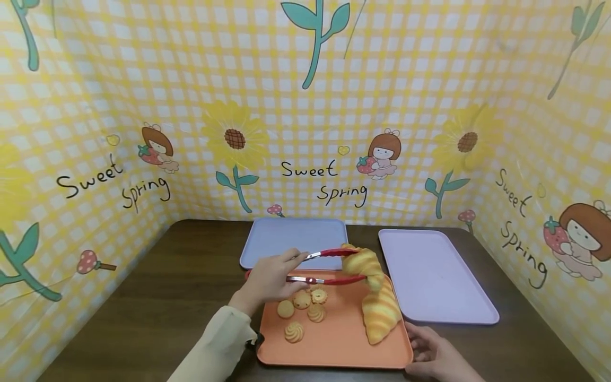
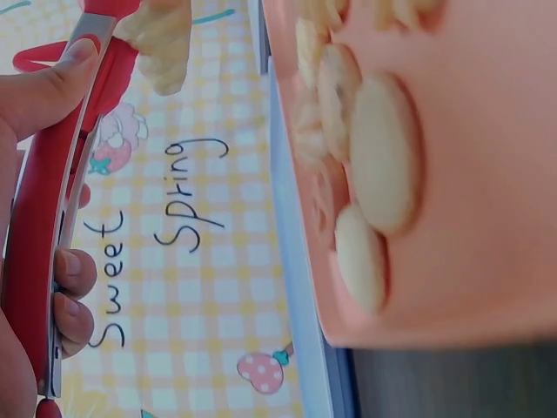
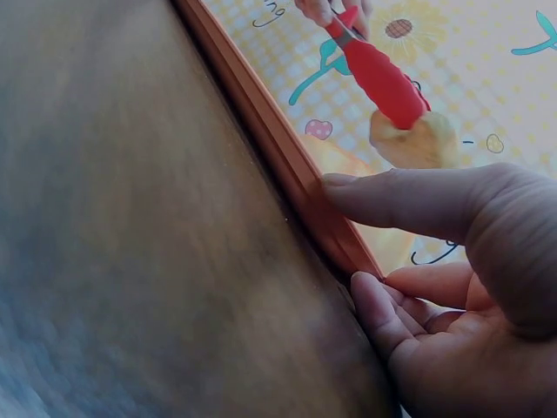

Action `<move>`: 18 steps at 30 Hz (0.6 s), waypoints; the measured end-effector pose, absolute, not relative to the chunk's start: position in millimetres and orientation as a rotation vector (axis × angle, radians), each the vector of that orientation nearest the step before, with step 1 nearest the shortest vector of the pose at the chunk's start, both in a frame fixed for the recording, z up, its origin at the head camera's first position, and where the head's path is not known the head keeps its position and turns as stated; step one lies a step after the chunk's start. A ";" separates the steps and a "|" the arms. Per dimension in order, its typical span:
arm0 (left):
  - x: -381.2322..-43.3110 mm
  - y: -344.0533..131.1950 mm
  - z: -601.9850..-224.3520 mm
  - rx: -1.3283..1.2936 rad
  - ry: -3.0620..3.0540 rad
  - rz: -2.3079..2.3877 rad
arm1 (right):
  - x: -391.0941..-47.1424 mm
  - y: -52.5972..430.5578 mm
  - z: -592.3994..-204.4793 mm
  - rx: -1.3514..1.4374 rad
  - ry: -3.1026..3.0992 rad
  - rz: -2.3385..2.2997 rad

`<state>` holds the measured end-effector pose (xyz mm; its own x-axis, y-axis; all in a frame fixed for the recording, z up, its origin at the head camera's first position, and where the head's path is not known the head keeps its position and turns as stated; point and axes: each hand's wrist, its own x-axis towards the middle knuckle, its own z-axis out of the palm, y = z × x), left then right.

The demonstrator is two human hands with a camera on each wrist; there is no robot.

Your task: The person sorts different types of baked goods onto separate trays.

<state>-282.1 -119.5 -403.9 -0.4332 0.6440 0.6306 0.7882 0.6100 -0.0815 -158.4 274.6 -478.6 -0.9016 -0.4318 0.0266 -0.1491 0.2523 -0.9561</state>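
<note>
In the head view my left hand (image 1: 272, 276) grips red-and-metal tongs (image 1: 336, 279) over the orange tray (image 1: 339, 342). The tongs' red tips clasp a curved croissant (image 1: 364, 263), which overlaps the back right part of the tray. Just in front of it, a second croissant (image 1: 382, 315) lies on the tray's right side. My right hand (image 1: 436, 353) is at the tray's front right corner; the right wrist view shows its thumb (image 3: 392, 198) on the rim and its other fingers curled at the corner. Several cookies (image 1: 316, 313) lie on the tray's left half.
A blue tray (image 1: 291, 236) stands at the back, behind the orange one. To the right is a lilac tray (image 1: 439, 276). All three rest on a dark wooden table (image 1: 157, 307), with a yellow checked cloth (image 1: 305, 116) around the back and sides.
</note>
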 end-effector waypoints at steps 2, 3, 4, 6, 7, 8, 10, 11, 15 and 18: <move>-282.8 -113.2 -401.8 -1.122 -2.228 -0.296 | -158.6 275.4 -479.9 -0.541 2.291 -1.699; -283.3 -110.1 -400.7 -1.120 -2.236 -0.294 | -158.7 275.7 -480.2 -0.542 2.291 -1.701; -283.9 -107.0 -399.8 -1.119 -2.245 -0.293 | -158.8 275.9 -480.5 -0.548 2.292 -1.702; -285.1 -100.5 -397.9 -1.121 -2.257 -0.293 | -159.0 276.4 -481.5 -0.550 2.295 -1.701; -286.0 -97.2 -397.2 -1.123 -2.258 -0.290 | -159.0 276.5 -481.9 -0.558 2.295 -1.702; -286.6 -94.0 -396.5 -1.126 -2.259 -0.292 | -158.9 276.6 -482.2 -0.568 2.289 -1.708; -288.0 -87.1 -395.0 -1.134 -2.256 -0.285 | -158.7 276.6 -482.5 -0.594 2.288 -1.711; -288.7 -83.4 -394.2 -1.141 -2.253 -0.284 | -158.5 276.5 -482.5 -0.610 2.289 -1.714; -292.3 -68.1 -391.7 -1.169 -2.232 -0.269 | -158.2 276.3 -481.5 -0.632 2.305 -1.707; -294.9 -56.7 -390.6 -1.192 -2.223 -0.258 | -158.5 276.5 -480.9 -0.608 2.310 -1.694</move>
